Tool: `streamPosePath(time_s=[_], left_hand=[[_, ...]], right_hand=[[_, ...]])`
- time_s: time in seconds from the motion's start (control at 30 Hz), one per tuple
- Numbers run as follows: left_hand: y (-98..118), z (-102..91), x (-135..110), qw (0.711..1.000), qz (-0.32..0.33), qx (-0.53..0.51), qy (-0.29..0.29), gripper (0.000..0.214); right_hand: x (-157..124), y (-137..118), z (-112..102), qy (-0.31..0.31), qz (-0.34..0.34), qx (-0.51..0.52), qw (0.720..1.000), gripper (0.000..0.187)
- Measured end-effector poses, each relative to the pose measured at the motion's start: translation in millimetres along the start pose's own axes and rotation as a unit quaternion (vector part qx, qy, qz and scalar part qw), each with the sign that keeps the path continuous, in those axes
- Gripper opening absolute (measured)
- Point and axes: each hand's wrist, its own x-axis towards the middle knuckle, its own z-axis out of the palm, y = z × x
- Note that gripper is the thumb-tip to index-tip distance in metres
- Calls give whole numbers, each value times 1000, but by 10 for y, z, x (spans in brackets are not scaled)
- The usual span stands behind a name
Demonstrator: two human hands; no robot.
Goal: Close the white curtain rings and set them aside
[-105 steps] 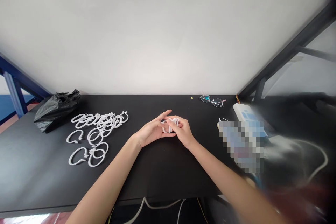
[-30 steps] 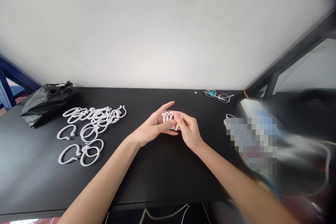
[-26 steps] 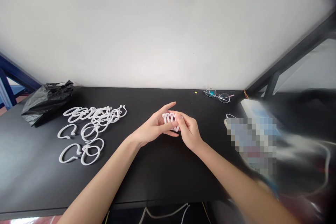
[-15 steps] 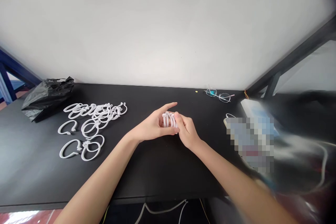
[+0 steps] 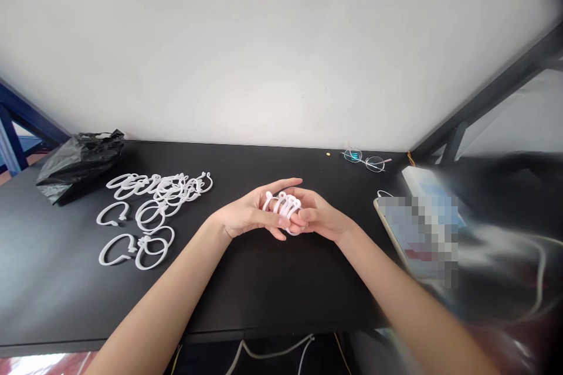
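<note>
A row of white plastic curtain rings (image 5: 288, 206) is bunched side by side between my two hands, above the middle of the black table. My left hand (image 5: 248, 211) curls round the bunch from the left, its thumb across the near side. From the right, my right hand (image 5: 323, 215) closes on the other end, with thumb and fingertips on the rings. Fingers partly cover the lower parts of the rings. More white curtain rings (image 5: 152, 215) lie on the table to the left, some overlapping in a pile, several of them unclasped.
A black plastic bag (image 5: 81, 164) sits at the far left of the table (image 5: 246, 299). Eyeglasses (image 5: 364, 159) lie near the wall. On the right are a phone-like object (image 5: 409, 240), partly pixelated, and a white box (image 5: 422, 181). Cables (image 5: 277, 354) hang below the front edge.
My right hand has shifted from pinching the bunch's right end to reaching round behind it. The rings have tilted and spread, showing more of their clasps. The rings on the table stay put.
</note>
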Motion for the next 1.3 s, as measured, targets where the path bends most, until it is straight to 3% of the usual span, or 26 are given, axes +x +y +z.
streamPosePath(time_s=[0.2, 0.43, 0.5, 0.57, 0.63, 0.67, 0.73, 0.9, 1.13, 1.3], left_hand=[[-37, -14, 46, 998, 50, -11, 21, 73], [-104, 73, 158, 969, 139, 155, 130, 37], [-136, 90, 181, 943, 165, 236, 167, 30], [-170, 96, 189, 893, 196, 352, 202, 20], [-196, 92, 186, 848, 200, 451, 196, 10], [-205, 88, 183, 839, 192, 476, 182, 9], [-215, 75, 179, 846, 176, 476, 161, 10], [-214, 53, 187, 874, 169, 423, 170, 10], [-237, 70, 178, 830, 161, 510, 161, 13], [-226, 41, 181, 836, 169, 495, 165, 16]], right_hand=[[31, 61, 16, 11, -20, 54, 998, 27], [37, 67, 85, 116, -21, 15, 993, 26], [36, 79, 113, 141, -33, -4, 989, 26], [34, 97, 131, 153, -39, -23, 987, 26], [30, 111, 134, 149, -32, -39, 988, 26], [26, 113, 131, 142, -25, -41, 989, 26], [18, 103, 121, 119, -8, -28, 992, 26], [12, 71, 98, 96, -5, 7, 995, 28], [22, 105, 88, 97, 19, -17, 995, 43], [37, 103, 125, 115, -3, -52, 992, 46]])
